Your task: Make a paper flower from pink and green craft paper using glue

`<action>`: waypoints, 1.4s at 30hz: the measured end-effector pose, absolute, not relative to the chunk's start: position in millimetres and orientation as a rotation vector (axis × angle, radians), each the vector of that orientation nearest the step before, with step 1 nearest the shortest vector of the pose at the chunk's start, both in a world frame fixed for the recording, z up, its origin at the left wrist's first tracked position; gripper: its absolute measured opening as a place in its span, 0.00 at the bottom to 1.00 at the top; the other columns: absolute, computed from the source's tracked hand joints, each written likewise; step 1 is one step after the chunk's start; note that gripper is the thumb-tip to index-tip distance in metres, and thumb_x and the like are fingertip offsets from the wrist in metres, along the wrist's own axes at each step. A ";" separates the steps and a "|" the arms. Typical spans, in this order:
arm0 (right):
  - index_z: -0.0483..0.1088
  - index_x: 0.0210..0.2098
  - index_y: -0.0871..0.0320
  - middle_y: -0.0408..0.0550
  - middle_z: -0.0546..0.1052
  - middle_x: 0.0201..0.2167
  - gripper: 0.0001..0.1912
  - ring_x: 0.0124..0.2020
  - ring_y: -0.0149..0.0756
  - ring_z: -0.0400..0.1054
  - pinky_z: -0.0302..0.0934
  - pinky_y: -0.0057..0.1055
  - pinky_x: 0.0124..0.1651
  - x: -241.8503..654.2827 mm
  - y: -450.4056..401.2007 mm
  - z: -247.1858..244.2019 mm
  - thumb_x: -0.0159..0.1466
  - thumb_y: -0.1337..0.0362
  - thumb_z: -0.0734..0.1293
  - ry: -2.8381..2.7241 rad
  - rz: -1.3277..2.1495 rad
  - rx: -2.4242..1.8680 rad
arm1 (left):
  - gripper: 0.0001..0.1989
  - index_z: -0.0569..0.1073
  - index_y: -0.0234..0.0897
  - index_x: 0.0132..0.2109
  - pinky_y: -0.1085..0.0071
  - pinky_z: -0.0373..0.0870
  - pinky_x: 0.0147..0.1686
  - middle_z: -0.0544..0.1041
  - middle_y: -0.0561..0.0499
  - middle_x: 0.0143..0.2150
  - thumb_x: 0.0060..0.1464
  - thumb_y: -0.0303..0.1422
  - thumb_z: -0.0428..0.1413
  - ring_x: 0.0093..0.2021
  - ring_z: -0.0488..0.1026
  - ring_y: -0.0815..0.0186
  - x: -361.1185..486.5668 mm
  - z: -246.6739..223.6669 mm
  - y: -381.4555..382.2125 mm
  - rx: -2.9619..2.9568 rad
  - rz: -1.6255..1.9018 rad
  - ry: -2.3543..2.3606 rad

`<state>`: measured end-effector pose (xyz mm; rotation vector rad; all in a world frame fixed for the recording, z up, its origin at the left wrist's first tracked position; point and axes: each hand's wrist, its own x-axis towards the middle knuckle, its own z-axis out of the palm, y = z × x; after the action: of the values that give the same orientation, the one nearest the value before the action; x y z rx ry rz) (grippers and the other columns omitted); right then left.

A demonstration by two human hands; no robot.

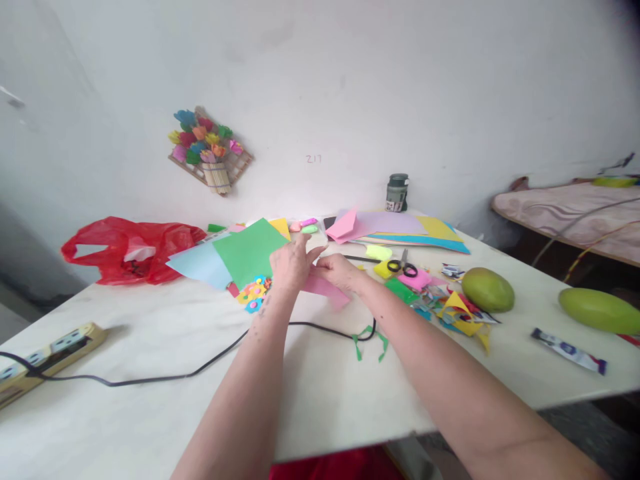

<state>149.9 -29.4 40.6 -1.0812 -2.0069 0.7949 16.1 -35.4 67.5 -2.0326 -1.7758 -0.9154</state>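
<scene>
Over the middle of the table, a pink piece of paper (327,291) lies under and between my two hands. My left hand (293,263) has its fingers bent around the paper's far edge, its fingertips partly hidden. From the other side, my right hand (340,271) pinches the same paper between thumb and fingers; the hands almost touch. Left of them, a green sheet (247,250) overlaps a light blue sheet (203,265). Several small paper flowers (255,293) in blue, yellow and orange lie close to my left wrist.
Scissors (403,268) and paper scraps (460,313) lie to the right, near two green mangoes (487,290) and a tube (570,350). A black cable (195,373) runs from a power strip (55,353). A red plastic bag (165,247) and a dark jar (397,193) stand behind.
</scene>
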 end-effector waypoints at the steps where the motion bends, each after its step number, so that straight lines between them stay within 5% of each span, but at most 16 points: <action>1: 0.56 0.16 0.59 0.37 0.54 0.15 0.19 0.19 0.25 0.47 0.42 0.27 0.23 149.4 -30.6 41.4 0.54 0.52 0.61 -2.011 0.801 -1.075 | 0.22 0.69 0.43 0.48 0.71 0.55 0.31 0.75 0.46 0.31 0.52 0.49 0.47 0.36 0.72 0.58 16.5 65.8 -34.6 -2.031 -0.903 -1.778; 9: 0.60 0.17 0.60 0.36 0.54 0.15 0.20 0.19 0.24 0.47 0.43 0.26 0.23 151.0 -33.2 46.1 0.50 0.49 0.65 -2.077 0.957 -1.079 | 0.21 0.71 0.42 0.44 0.71 0.54 0.30 0.75 0.47 0.29 0.51 0.50 0.48 0.32 0.71 0.60 7.7 57.9 -28.0 -1.932 -0.980 -1.831; 21: 0.60 0.16 0.60 0.36 0.58 0.13 0.14 0.18 0.23 0.49 0.44 0.26 0.23 166.5 -34.2 57.5 0.48 0.59 0.68 -2.202 1.216 -1.056 | 0.19 0.70 0.44 0.43 0.72 0.53 0.28 0.74 0.51 0.27 0.49 0.50 0.51 0.29 0.71 0.62 -4.6 64.6 -30.1 -1.784 -1.075 -1.940; 27: 0.69 0.19 0.62 0.46 0.71 0.17 0.11 0.21 0.28 0.62 0.53 0.26 0.25 190.8 -32.0 64.9 0.47 0.59 0.69 -2.332 1.362 -1.079 | 0.20 0.70 0.44 0.43 0.72 0.53 0.28 0.74 0.50 0.26 0.48 0.51 0.51 0.30 0.71 0.61 -6.1 68.2 -31.6 -1.783 -1.099 -1.972; 33: 0.72 0.23 0.62 0.52 0.75 0.23 0.16 0.21 0.30 0.63 0.51 0.26 0.23 202.0 -35.0 76.5 0.49 0.54 0.68 -2.198 1.201 -1.256 | 0.20 0.71 0.43 0.42 0.72 0.52 0.28 0.74 0.51 0.26 0.48 0.51 0.50 0.30 0.71 0.61 -4.1 68.1 -31.3 -1.773 -1.099 -1.973; 42: 0.61 0.17 0.60 0.37 0.56 0.14 0.17 0.19 0.24 0.48 0.43 0.26 0.23 155.7 -33.8 50.5 0.49 0.53 0.67 -2.022 1.004 -1.136 | 0.21 0.71 0.43 0.44 0.71 0.52 0.28 0.75 0.49 0.27 0.51 0.51 0.47 0.30 0.71 0.61 17.2 59.0 -31.6 -1.942 -0.948 -1.823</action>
<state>155.7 -33.8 50.5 -1.1362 -2.0219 1.0041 17.2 -31.6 59.0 -1.9417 -1.8233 -0.9480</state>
